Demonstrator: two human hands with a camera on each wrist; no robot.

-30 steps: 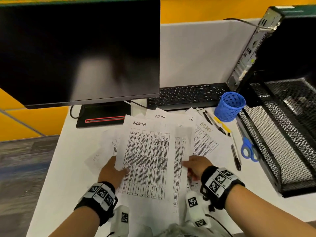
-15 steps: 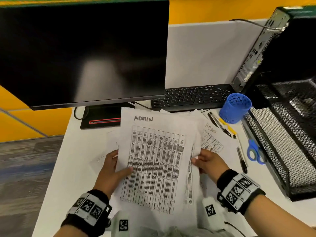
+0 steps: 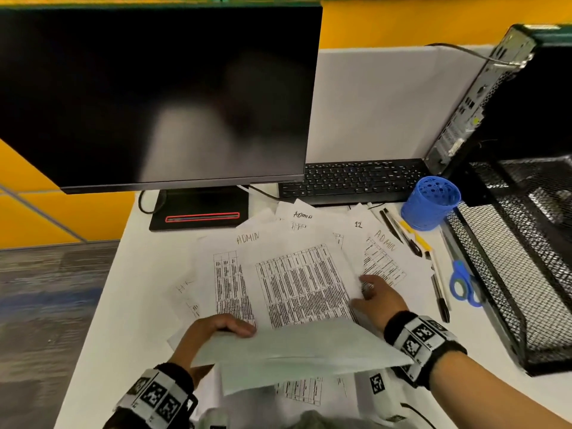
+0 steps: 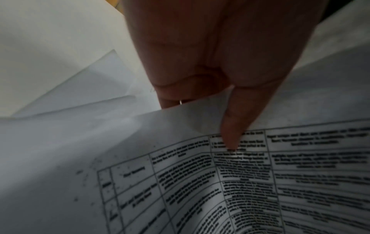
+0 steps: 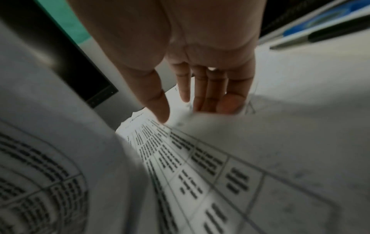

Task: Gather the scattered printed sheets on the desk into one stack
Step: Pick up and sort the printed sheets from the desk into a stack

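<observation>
White desk (image 3: 102,305) under printed sheets (image 3: 297,280) — yellow wall (image 3: 387,23) behind

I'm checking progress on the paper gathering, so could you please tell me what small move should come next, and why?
Probably slide the right hand under the fanned sheet beside it and draw it toward the sheets that the left hand grips: the right fingers lie straight, and several printed sheets remain spread.

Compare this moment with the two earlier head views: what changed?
The left hand has pulled the held sheets toward the person, tipping them nearly flat, blank side up. The right hand let go and now reaches onto the spread sheets. Pens, scissors and cup are unmoved.
</observation>
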